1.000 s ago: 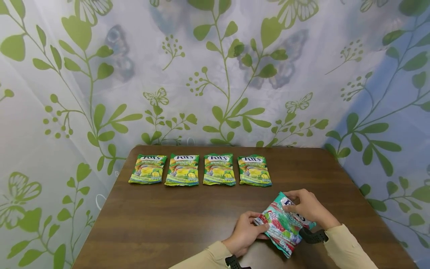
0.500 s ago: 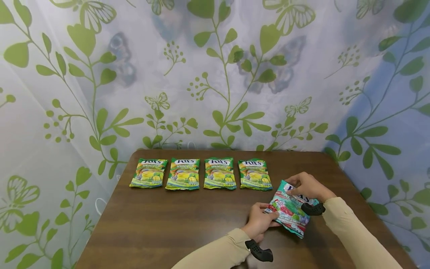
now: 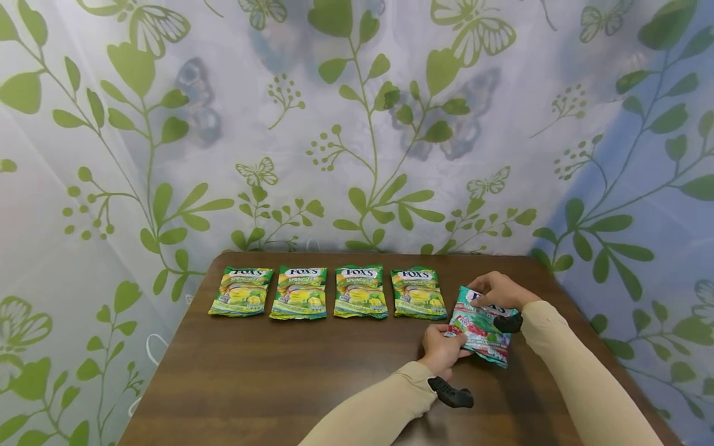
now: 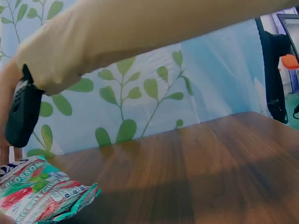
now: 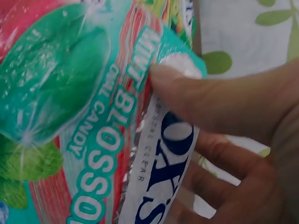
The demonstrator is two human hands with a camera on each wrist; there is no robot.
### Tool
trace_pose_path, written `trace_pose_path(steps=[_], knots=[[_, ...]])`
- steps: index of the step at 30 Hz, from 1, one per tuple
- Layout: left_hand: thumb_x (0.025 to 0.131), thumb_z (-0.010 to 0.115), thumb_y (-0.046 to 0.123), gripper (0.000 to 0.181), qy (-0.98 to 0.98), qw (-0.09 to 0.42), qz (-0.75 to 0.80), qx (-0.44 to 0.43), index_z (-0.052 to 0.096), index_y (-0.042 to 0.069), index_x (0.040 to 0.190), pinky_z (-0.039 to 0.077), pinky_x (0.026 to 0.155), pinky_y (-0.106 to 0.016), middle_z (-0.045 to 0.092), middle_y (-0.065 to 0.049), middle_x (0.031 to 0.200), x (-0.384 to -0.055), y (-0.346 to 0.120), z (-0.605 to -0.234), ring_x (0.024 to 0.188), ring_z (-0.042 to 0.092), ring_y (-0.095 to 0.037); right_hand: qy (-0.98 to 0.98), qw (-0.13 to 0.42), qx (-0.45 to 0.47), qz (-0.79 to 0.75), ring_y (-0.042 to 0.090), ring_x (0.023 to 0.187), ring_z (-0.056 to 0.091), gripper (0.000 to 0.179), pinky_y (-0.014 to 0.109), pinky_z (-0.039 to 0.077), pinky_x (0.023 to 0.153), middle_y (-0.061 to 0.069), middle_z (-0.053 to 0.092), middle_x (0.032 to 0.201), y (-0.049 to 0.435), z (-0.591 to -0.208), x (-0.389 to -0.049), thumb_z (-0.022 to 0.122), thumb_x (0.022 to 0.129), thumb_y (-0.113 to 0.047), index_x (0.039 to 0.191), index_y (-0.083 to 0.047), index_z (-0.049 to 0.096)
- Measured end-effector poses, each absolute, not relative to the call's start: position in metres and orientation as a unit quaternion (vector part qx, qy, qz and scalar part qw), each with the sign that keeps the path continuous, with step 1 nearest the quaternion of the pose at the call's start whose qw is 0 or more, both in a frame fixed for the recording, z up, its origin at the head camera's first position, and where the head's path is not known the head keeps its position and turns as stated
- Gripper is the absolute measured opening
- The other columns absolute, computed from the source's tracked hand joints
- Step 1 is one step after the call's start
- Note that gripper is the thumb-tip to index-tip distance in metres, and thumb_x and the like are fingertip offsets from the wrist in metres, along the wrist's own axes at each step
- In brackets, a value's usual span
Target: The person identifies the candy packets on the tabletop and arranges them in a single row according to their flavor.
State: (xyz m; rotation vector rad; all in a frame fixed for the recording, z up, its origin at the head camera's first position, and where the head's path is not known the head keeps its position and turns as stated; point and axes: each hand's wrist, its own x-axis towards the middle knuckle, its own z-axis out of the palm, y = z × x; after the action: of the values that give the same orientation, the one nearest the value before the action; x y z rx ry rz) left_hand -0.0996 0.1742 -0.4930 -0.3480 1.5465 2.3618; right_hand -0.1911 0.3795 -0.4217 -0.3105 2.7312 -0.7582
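Note:
A teal and red candy bag [image 3: 481, 323] marked "Mint Blossom" sits at the right end of a row of green bags on the brown table [image 3: 290, 378]. My right hand [image 3: 498, 290] pinches the bag's top edge, thumb on the front, as the right wrist view shows the bag [image 5: 93, 121] close up. My left hand [image 3: 443, 348] grips the bag's lower left corner. The left wrist view shows the bag's end [image 4: 44, 196] lying on the table, with my right sleeve [image 4: 140, 32] above it.
Several green and yellow candy bags [image 3: 329, 291] lie side by side along the table's far edge. A leaf-patterned curtain [image 3: 357, 124] hangs behind and around the table. Bare wood [image 3: 268, 384] fills the front left.
Both hands have carried the teal bag away from the front of the table to the far right, beside the last green bag, and turned it more upright.

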Motion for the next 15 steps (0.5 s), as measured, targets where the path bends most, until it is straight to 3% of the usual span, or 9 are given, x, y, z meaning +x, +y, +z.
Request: trace_pose_path(steps=[10, 15], knots=[[0.091, 0.077, -0.018, 0.031, 0.513, 0.111, 0.833, -0.179, 0.057, -0.008, 0.112, 0.067, 0.075, -0.047, 0.062, -0.021, 0.103, -0.113, 0.208, -0.498, 0.084, 0.077, -0.037, 0.946, 0.166, -0.115, -0.254, 0.049, 0.113, 0.065, 0.040, 0.060, 0.059, 0.090, 0.029, 0.071, 0.122, 0.382, -0.420, -0.225, 0.081, 0.098, -0.008, 0.130, 0.014, 0.071], [0.093, 0.077, -0.016, 0.031, 0.504, 0.095, 0.834, -0.204, 0.059, -0.011, 0.118, 0.067, 0.076, -0.046, 0.063, -0.023, 0.107, -0.122, 0.222, -0.494, 0.088, 0.075, -0.037, 0.949, 0.165, -0.113, -0.245, 0.052, 0.118, 0.063, 0.039, 0.059, 0.060, 0.091, 0.032, 0.068, 0.126, 0.384, -0.422, -0.244, 0.081, 0.099, -0.007, 0.130, 0.013, 0.071]])
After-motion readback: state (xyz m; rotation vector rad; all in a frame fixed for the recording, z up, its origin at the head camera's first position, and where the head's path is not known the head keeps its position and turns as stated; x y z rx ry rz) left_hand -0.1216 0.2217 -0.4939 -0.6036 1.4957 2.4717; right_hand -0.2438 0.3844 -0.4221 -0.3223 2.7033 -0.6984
